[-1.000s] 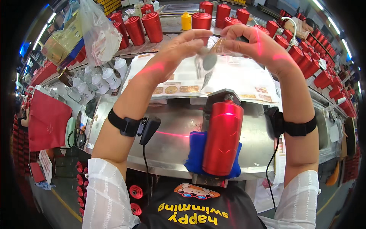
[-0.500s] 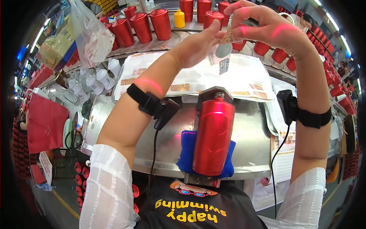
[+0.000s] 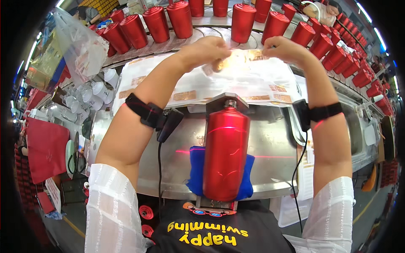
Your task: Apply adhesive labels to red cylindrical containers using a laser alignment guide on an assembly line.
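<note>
A clear sticker sheet with shiny gold print [image 3: 244,61] stretches between my two hands above a stack of white sheets. My left hand [image 3: 206,52] is closed on its left end, partly blurred. The fingers of my right hand [image 3: 282,48] pinch its upper right corner. Closer to my body, a glossy red bottle [image 3: 225,160] lies in a metal holder [image 3: 214,102], its neck pointing away from me. A blue cloth [image 3: 196,175] sits under the bottle, and red laser lines cross its surface.
Beyond the white sheets [image 3: 168,90], several red bottles [image 3: 243,23] stand on a curved conveyor track. White and clear bottles [image 3: 99,90] cluster at left, near a hanging plastic bag [image 3: 78,46] and red cloth [image 3: 47,147]. Another person [image 3: 322,12] is at far right.
My hands have moved apart, pulling the crumpled sticker flat between them. The hanging piece with the round pale patch no longer shows. Red bottles on the track stand in different positions.
</note>
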The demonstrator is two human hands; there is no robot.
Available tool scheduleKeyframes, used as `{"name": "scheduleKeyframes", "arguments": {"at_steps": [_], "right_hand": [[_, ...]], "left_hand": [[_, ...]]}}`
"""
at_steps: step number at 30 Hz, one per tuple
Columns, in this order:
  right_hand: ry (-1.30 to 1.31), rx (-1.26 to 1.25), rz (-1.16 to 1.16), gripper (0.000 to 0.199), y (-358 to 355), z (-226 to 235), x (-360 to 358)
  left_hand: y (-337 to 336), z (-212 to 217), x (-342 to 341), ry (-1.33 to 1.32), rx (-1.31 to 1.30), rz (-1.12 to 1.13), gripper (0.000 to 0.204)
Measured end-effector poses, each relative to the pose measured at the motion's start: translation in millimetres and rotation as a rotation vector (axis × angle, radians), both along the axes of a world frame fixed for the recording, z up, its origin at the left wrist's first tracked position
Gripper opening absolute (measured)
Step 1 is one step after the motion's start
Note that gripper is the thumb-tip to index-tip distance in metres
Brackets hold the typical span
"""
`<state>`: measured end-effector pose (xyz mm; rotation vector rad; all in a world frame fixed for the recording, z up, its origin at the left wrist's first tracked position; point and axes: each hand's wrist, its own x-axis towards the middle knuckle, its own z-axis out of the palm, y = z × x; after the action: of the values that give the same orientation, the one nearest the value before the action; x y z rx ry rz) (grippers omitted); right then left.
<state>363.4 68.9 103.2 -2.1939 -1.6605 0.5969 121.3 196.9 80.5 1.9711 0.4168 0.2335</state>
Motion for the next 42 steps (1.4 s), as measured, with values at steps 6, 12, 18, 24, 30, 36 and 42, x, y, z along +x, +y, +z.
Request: {"name": "scheduleKeyframes", "arguments": {"at_steps": [6,12,18,24,30,36,42], "right_hand": [[-0.768,-0.308,0.018,0.026,32.6,-80.7,37.4],[-0.617,-0.347,-0.054,0.027,29.4,-81.4,34.3],[-0.645,-0.176,0.040,0.031,23.9,-53.1,28.0],[-0.341,0.095,0.034,0.027,-20.1,-5.5,21.3],[-0.197,0.183,0.088,0.020,-64.5,33.3,-17.4],[-0.156,0.257,0.146,0.020,-92.6,58.1,-37.7],[-0.304,0.456,0.326,0.023,-112.2,77.9,-71.7]], "left_hand": [[24.0,-30.7,2.3,0.127,0.603,0.200,0.021],[-3.2,-0.3,-31.1,0.127,0.659,0.185,0.025],[-50.7,24.0,-65.8,0.023,0.733,0.078,0.025],[-113.0,22.9,-116.9,-0.029,0.654,0.039,0.033],[-187.0,-28.5,-169.3,-0.201,0.566,-0.056,0.083],[-227.7,-80.8,-164.8,-0.391,0.654,0.108,0.096],[-224.2,-93.4,-164.5,-0.483,0.625,0.118,0.096]]}}
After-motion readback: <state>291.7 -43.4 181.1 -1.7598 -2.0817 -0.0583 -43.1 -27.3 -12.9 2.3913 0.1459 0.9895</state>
